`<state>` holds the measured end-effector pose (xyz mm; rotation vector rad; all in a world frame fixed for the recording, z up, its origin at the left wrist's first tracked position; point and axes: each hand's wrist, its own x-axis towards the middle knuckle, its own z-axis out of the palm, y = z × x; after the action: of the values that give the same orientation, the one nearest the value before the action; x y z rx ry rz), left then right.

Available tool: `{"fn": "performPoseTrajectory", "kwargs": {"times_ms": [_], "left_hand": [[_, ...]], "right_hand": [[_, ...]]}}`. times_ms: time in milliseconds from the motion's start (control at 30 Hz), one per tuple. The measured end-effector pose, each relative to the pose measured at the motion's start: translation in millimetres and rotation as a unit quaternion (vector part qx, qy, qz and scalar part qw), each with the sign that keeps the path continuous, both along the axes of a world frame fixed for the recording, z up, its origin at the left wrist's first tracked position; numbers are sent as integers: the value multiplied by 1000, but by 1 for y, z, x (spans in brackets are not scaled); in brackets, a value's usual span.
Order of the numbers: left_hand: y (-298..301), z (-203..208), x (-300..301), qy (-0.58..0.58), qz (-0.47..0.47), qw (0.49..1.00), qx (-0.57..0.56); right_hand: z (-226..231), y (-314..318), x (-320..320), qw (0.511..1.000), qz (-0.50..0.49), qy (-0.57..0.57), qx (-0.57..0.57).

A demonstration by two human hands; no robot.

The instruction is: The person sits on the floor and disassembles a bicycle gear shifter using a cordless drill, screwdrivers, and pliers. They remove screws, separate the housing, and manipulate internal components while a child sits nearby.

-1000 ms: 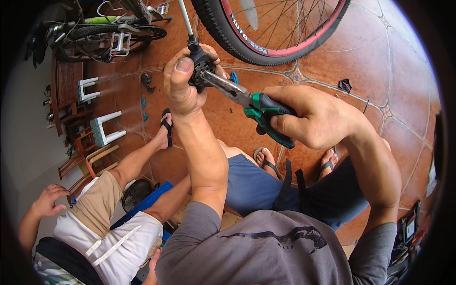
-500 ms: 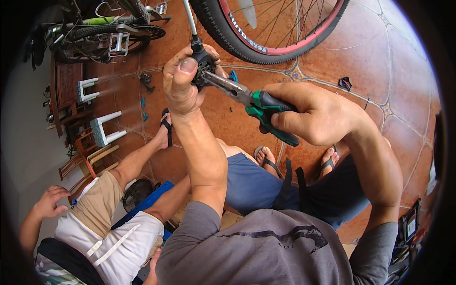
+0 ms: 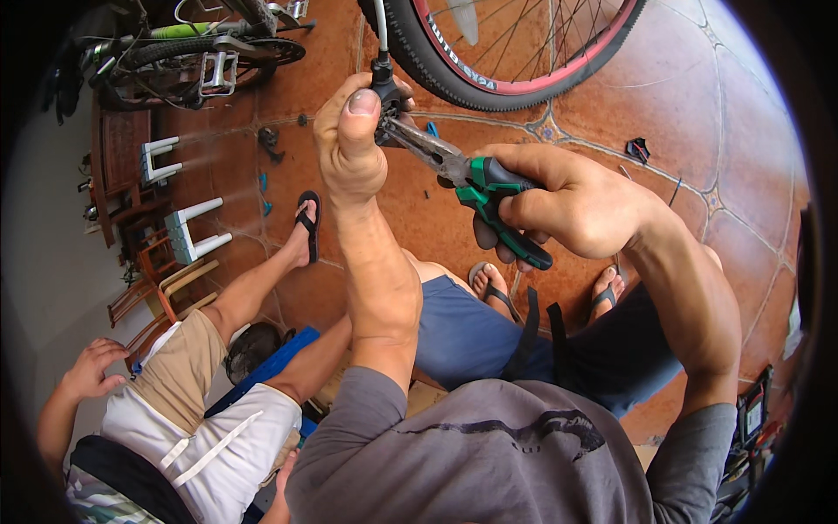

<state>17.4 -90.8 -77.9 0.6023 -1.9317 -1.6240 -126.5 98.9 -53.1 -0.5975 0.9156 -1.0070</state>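
My left hand (image 3: 351, 153) is closed round a small black bike part (image 3: 385, 86), its thumb pressed on the near side. A pale cable housing (image 3: 381, 31) runs up out of that part. My right hand (image 3: 580, 205) grips long-nose pliers (image 3: 478, 185) with green and black handles. Their metal jaws reach left into the opening of the black part. What the jaw tips hold is too small to make out. Just beyond the hands stands a bicycle wheel (image 3: 502, 86) with a black tyre and red rim.
Another bicycle (image 3: 218, 70) lies at the far left, near small stools (image 3: 183, 234). A person (image 3: 209, 419) in light shorts sits to my left. Small parts, among them a black piece (image 3: 638, 150), lie on the tiled floor (image 3: 602, 131). Tools (image 3: 752, 419) are at the right edge.
My left hand and the black part have shifted slightly right. The pliers stay at the part, their handles spread a little more. The seated person's sandalled foot has turned.
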Motion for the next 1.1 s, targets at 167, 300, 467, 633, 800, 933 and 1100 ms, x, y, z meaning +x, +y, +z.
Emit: {"fn": "performPoseTrajectory", "kwargs": {"times_ms": [167, 300, 467, 633, 800, 933, 1100], "left_hand": [[1, -2, -1, 4, 7, 999, -33], [2, -6, -2, 8, 9, 999, -46], [1, -12, -4, 19, 5, 999, -46], [1, -13, -6, 21, -6, 999, -45], [2, -19, -9, 37, 5, 999, -40], [7, -17, -11, 40, 19, 999, 20], [6, -14, -15, 77, -41, 976, 202]], "right_hand": [[-5, -1, 6, 999, -15, 21, -21], [-8, -1, 9, 996, -27, 79, -37], [-7, -2, 7, 990, -13, 133, -42], [-14, -1, 7, 983, -42, 159, -83], [-11, -1, 4, 983, -35, 164, -72], [-1, 2, -4, 992, 13, 128, -13], [-12, 13, -9, 986, -34, 146, -76]]}}
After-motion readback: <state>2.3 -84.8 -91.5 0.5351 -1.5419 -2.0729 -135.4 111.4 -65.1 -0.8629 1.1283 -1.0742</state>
